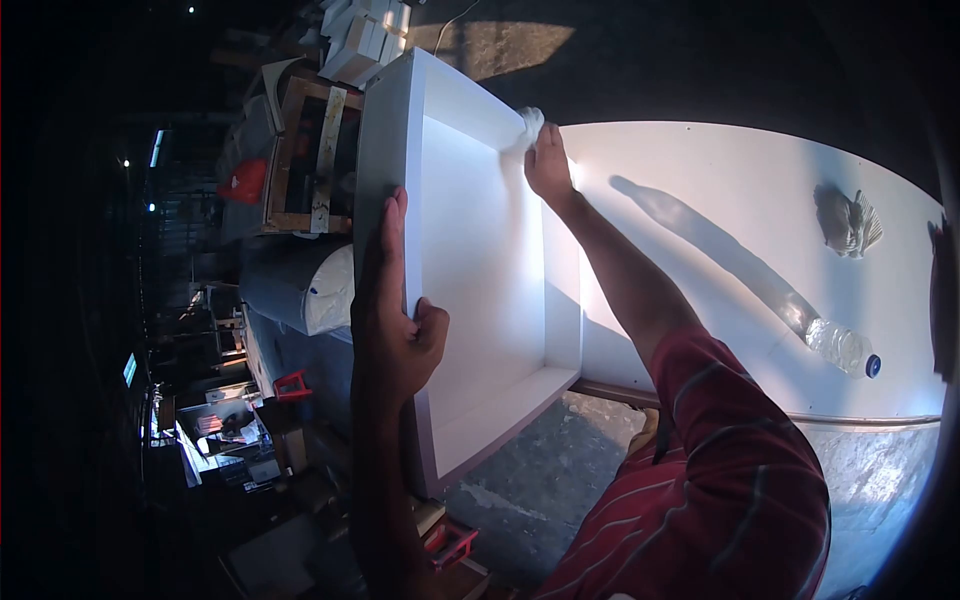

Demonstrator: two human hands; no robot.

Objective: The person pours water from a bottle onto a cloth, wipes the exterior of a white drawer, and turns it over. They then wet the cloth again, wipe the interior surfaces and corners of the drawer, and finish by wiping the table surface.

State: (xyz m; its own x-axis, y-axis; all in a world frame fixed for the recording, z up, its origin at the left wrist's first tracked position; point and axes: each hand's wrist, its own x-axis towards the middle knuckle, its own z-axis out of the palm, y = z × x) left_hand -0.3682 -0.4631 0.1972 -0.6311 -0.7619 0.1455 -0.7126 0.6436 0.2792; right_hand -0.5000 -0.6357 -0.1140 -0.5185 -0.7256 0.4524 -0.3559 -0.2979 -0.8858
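A shallow white box (480, 270), open on one side like a drawer, is tilted up on its edge in front of me. My left hand (405, 320) grips its near left wall, the thumb over the rim and the fingers along the outside. At the box's far right corner, my right hand (548, 170) presses a bunched white cloth (531, 124) against the rim. On the white tabletop (690, 160) to the right lie a clear plastic bottle (842, 348) with a blue cap and a crumpled pale cloth (848, 222).
Beyond the box, to the left, are a wooden frame (290, 150), a red bag (243, 181) and a large pale roll (328, 290). White boxes (365, 40) are stacked at the top. Red stools (291, 386) stand on the grey floor (540, 470).
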